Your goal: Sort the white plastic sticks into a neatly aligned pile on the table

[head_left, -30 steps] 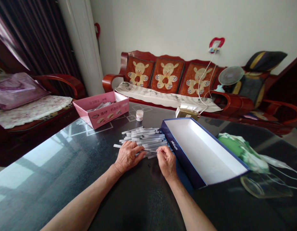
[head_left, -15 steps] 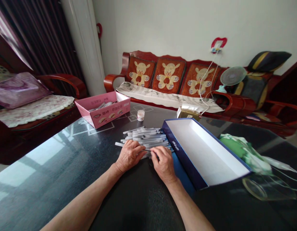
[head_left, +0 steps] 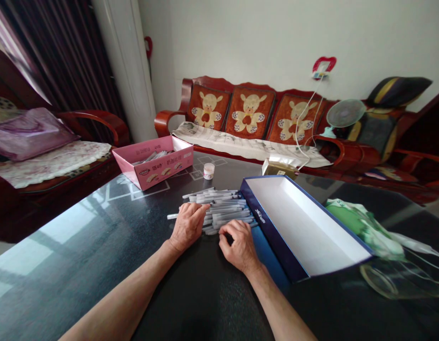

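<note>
Black glossy table [head_left: 98,246], polished and stone-like, mirrors the window light.

Right of centre on it is a long, shallow blue box [head_left: 272,232]. It is cardboard with dark blue walls, and only its plain white floor shows inside.

Far left is a pink carton [head_left: 162,169] of printed card. We see pale slender sticks in it, too small to name.

Between the two lies a pile of pens [head_left: 224,208], slim white plastic barrels roughly parallel, reaching the blue box's left wall.

At the right edge is a crumpled green-and-white plastic bag [head_left: 361,222].

Left hand [head_left: 187,226] lies palm down on the pile's near-left corner. Its fingers [head_left: 198,211] stretch flat over the barrels, pressing rather than gripping, and one pen pokes out leftward beneath them.

Right hand [head_left: 239,244] sits at the pile's near edge, fingers [head_left: 227,231] curled under toward the palm, beside the nearest pens. We cannot tell whether they pinch anything.

Beyond the pile, apart from it, stands a small round white jar [head_left: 208,171].
</note>
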A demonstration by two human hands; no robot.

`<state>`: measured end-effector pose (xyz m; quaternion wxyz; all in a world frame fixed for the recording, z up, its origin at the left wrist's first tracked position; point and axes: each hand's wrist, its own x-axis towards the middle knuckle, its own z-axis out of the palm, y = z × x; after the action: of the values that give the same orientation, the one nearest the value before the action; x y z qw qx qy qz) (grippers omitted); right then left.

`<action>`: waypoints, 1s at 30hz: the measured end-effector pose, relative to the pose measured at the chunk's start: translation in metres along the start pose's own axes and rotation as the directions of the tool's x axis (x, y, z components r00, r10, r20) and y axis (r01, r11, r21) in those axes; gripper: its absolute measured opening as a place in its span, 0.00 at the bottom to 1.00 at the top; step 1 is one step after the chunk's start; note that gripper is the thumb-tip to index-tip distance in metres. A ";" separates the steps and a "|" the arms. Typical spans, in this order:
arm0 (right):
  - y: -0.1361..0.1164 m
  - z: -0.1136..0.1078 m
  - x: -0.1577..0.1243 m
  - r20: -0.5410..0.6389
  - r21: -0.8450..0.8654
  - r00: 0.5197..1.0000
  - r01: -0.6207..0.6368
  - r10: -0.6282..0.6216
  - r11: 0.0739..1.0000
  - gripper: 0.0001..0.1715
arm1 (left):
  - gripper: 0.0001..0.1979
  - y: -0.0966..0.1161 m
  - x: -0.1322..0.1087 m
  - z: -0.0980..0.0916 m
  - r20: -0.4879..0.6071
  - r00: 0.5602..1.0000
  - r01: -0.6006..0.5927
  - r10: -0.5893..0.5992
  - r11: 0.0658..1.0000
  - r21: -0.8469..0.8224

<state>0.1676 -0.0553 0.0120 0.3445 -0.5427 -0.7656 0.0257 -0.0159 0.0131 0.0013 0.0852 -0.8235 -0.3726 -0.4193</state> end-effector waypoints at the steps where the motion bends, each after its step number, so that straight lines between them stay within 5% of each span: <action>1: 0.000 0.000 0.000 0.004 -0.003 1.000 0.000 0.000 1.000 0.05 | 0.15 0.001 0.000 -0.001 -0.002 1.000 -0.001 0.001 1.000 0.001; 7: 0.006 0.001 0.001 -0.100 0.032 0.995 -0.006 0.009 0.999 0.04 | 0.12 0.006 0.004 -0.004 -0.062 0.998 0.005 -0.009 0.998 -0.068; 15: 0.026 0.008 0.007 -0.350 0.108 0.935 -0.015 0.053 0.994 0.14 | 0.07 0.022 0.016 -0.018 -0.187 0.980 0.012 -0.070 0.957 -0.291; 18: 0.028 0.010 0.007 -0.357 0.126 0.933 -0.004 0.050 0.992 0.16 | 0.05 0.029 0.023 -0.022 -0.172 0.964 0.104 -0.205 0.879 -0.464; 20: 0.028 0.010 0.007 -0.354 0.135 0.933 -0.006 0.054 0.991 0.18 | 0.05 0.032 0.028 -0.021 -0.118 0.909 0.216 -0.399 0.694 -0.687; 22: 0.028 0.010 0.007 -0.340 0.136 0.938 -0.016 0.062 0.991 0.19 | 0.06 0.033 0.032 -0.018 0.030 0.817 0.304 -0.576 0.385 -0.872; 25: 0.026 0.011 0.007 -0.295 0.142 0.953 -0.022 0.064 0.990 0.17 | 0.11 0.029 0.032 -0.011 0.298 0.678 0.370 -0.672 -0.039 -0.928; 27: 0.025 0.011 0.007 -0.274 0.152 0.960 -0.015 0.057 0.988 0.15 | 0.14 0.026 0.028 -0.004 0.413 0.607 0.390 -0.679 -0.199 -0.899; 30: 0.024 0.011 0.007 -0.270 0.167 0.962 0.008 0.038 0.986 0.11 | 0.16 0.023 0.023 0.006 0.505 0.532 0.406 -0.680 -0.318 -0.857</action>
<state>0.1796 -0.0355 -0.0029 0.4903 -0.5163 -0.7019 0.0176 0.0115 0.0118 0.0187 -0.6541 -0.3097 -0.3176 -0.6127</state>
